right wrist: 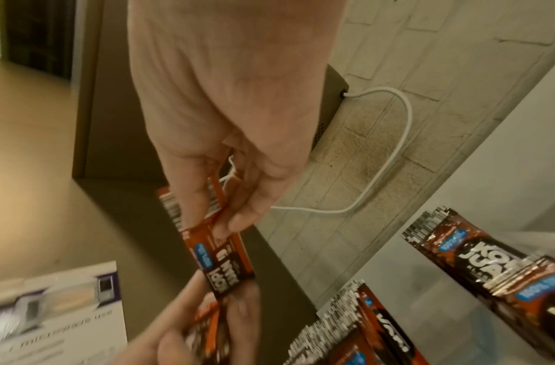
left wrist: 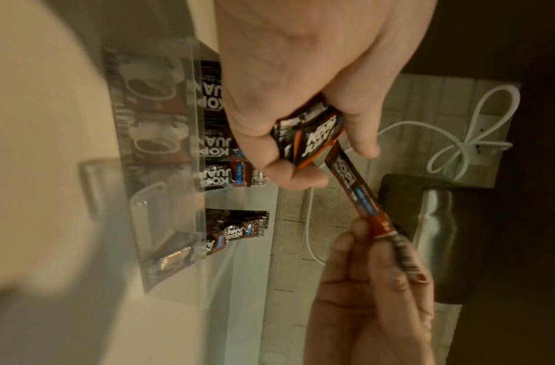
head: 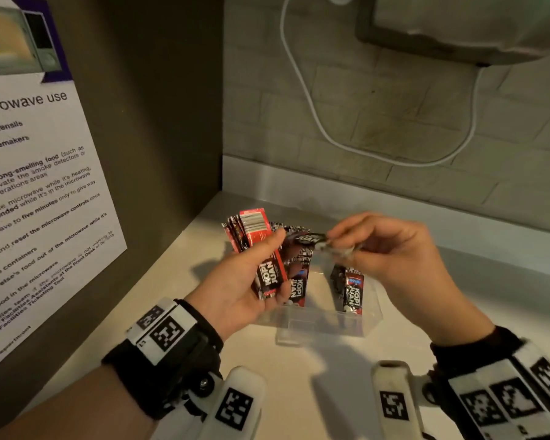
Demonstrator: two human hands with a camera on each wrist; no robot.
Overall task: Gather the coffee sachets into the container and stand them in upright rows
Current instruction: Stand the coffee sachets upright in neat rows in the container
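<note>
a: left side first?
b: a fanned stack of sachets (head: 261, 249) is gripped in the left hand (head: 235, 290), above the clear container (head: 324, 322) on the counter (head: 315, 392).
a: right side?
b: a single sachet (head: 311, 239) is pinched at its end by the right hand (head: 391, 255). some sachets already stand inside.
a: how is it done well?
b: best drawn clear of the stack, turned upright, then lowered beside a standing row.

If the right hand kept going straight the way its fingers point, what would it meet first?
Most likely the bundle of sachets gripped by the left hand: the right hand points leftward, pinching a single sachet already touching it. Depth is hard to judge.
</note>
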